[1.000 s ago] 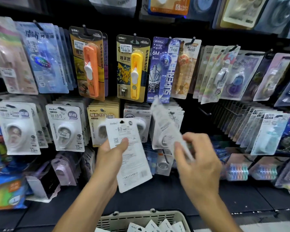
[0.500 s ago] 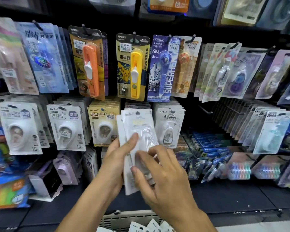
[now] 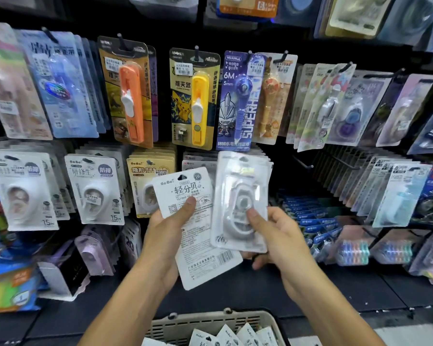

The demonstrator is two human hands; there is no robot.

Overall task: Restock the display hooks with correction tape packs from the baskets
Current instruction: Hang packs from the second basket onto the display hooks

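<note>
My left hand (image 3: 166, 236) grips a white correction tape pack (image 3: 198, 236) with its printed back toward me, thumb pressed on the card. My right hand (image 3: 275, 236) pinches a second correction tape pack (image 3: 240, 203), blister side toward me, thumb on the clear bubble. Both packs are held side by side in front of the middle row of hooks. The second pack's top overlaps a stack of similar white packs (image 3: 266, 159) hanging behind it. A beige basket (image 3: 210, 323) at the bottom holds several more white packs (image 3: 225, 337).
Pegboard hooks carry rows of hanging packs: white tape packs (image 3: 95, 191) at left, a yellow-carded stack (image 3: 148, 171), orange (image 3: 131, 96) and yellow (image 3: 198, 101) clip pushers above. A bare hook (image 3: 303, 162) juts out right of centre. A black shelf (image 3: 360, 283) runs below.
The two packs were stacked together between both hands half a second ago. They are now drawn apart, the right hand's pack moved right and up toward the hanging stack.
</note>
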